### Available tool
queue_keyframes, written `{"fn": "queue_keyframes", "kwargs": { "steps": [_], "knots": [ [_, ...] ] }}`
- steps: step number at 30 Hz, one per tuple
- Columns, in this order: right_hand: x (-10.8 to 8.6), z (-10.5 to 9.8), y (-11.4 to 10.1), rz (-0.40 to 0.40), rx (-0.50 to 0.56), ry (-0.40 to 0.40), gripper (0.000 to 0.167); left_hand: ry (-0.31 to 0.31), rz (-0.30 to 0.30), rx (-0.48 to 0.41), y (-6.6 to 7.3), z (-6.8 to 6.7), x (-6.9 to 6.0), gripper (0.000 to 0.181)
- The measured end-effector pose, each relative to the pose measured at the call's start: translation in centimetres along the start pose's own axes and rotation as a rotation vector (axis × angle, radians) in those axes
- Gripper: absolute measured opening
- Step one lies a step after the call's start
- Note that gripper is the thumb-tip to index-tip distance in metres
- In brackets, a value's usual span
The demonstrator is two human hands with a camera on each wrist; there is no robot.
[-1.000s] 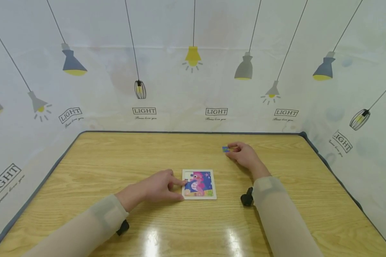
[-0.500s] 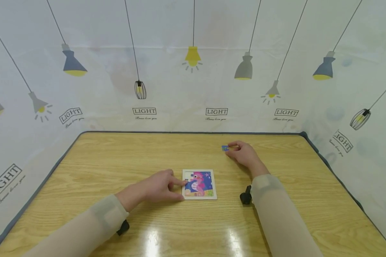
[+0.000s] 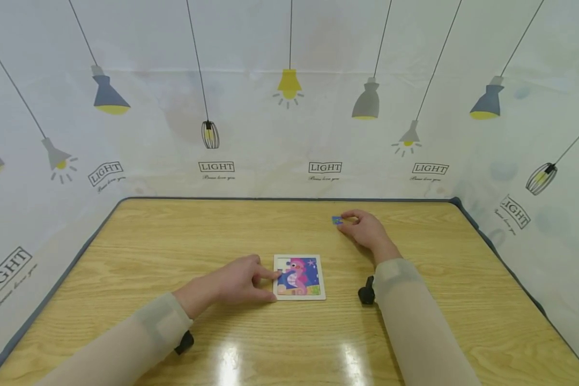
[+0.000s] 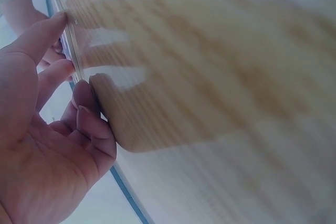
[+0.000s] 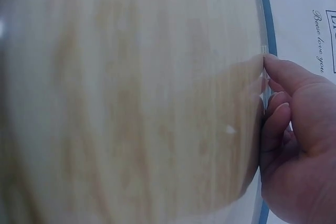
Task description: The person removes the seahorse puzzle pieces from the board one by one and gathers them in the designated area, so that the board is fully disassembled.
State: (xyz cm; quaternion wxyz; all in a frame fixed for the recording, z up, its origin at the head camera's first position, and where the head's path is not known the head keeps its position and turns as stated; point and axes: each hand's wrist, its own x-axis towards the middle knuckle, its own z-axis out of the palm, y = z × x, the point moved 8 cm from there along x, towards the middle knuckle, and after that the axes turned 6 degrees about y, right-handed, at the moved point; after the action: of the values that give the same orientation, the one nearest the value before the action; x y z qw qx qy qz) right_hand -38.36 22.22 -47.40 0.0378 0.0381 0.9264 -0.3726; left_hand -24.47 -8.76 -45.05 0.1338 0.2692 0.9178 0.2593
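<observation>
A square jigsaw puzzle with a white frame (image 3: 323, 279) and a pink seahorse picture lies mid-table in the head view. The picture's upper left part shows pale, without printed colour. My left hand (image 3: 241, 279) rests at its left side, index finger laid on the picture and thumb against the lower left corner; its other fingers are bent under in the left wrist view. Farther back and to the right, my right hand (image 3: 365, 229) pinches a small blue and green puzzle piece (image 3: 335, 220) by its right side, low at the tabletop. Only a thin edge shows in the right wrist view.
The wooden table (image 3: 173, 230) has a dark edge, with a patterned curtain (image 3: 260, 118) around its back and sides. A black wrist device (image 3: 366, 292) hangs beneath the right sleeve, another (image 3: 185, 342) beneath the left.
My right hand and the puzzle piece have shifted slightly away and to the left across the table. The left hand and the framed puzzle stay in place.
</observation>
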Motion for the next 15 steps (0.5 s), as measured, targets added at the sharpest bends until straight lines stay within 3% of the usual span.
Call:
{"fn": "queue_keyframes", "kwargs": {
  "steps": [15],
  "knots": [
    [-0.27,-0.21,-0.26,-0.019,-0.021,0.017,0.051,0.010,0.003,0.013,0.10,0.01,-0.01,0.058]
  ]
}}
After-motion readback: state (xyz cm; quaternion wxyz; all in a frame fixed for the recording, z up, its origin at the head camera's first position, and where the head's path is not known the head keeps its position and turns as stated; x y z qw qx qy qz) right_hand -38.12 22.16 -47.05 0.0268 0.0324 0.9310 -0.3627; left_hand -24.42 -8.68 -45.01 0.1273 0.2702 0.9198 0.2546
